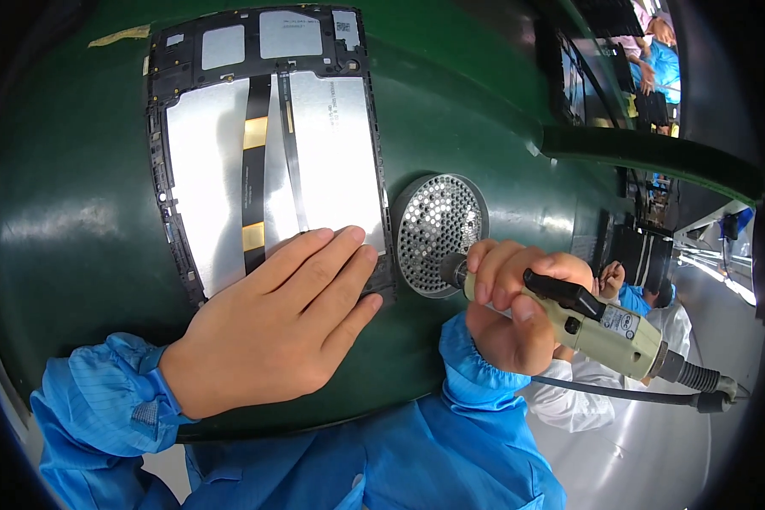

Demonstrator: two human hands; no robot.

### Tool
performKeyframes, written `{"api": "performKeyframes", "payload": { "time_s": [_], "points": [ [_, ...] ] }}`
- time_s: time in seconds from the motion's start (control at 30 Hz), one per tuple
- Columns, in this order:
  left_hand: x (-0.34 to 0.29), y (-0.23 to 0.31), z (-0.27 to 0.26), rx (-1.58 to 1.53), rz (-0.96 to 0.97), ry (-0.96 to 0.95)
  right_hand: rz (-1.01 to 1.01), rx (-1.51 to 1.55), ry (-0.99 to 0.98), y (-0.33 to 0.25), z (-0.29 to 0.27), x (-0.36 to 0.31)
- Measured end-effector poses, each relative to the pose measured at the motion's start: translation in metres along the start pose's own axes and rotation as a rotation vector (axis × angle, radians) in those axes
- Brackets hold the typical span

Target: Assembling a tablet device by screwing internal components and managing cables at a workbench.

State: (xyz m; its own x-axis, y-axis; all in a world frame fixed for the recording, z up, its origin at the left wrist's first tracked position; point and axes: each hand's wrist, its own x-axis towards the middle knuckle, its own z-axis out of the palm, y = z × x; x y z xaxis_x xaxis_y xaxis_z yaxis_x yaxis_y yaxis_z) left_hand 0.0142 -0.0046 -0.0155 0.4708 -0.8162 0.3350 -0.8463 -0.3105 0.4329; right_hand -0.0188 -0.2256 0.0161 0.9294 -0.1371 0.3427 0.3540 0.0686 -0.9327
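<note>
1. Left hand, lightly spread, rests on the black-framed, silver-panelled flat assembly on the green worktop.
2. Right hand grips the cream powered screwdriver, nose over the round grey perforated dish.
3. Panels look seated; fastening seems unfinished, fitted screws uncountable.

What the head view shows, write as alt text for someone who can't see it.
A person's left hand lies over the lower end of a black-framed silver panel on a green table. The right hand grips a corded driver, its nose at a round holed dish beside the panel.
</note>
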Motion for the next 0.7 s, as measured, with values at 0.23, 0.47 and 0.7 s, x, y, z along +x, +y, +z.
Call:
{"api": "performKeyframes", "payload": {
  "time_s": [0.23,0.47,0.7],
  "points": [
    [-0.001,0.0,-0.001,0.001,0.011,0.028,-0.012,-0.023,-0.003,-0.001,0.003,-0.002],
    [0.0,0.005,-0.002,0.011,0.01,0.02,-0.079,-0.055,-0.161,-0.038,0.016,-0.006],
    [0.001,0.001,0.004,0.006,0.008,0.034,-0.047,-0.053,-0.165,-0.023,0.029,-0.011]
  ]
}}
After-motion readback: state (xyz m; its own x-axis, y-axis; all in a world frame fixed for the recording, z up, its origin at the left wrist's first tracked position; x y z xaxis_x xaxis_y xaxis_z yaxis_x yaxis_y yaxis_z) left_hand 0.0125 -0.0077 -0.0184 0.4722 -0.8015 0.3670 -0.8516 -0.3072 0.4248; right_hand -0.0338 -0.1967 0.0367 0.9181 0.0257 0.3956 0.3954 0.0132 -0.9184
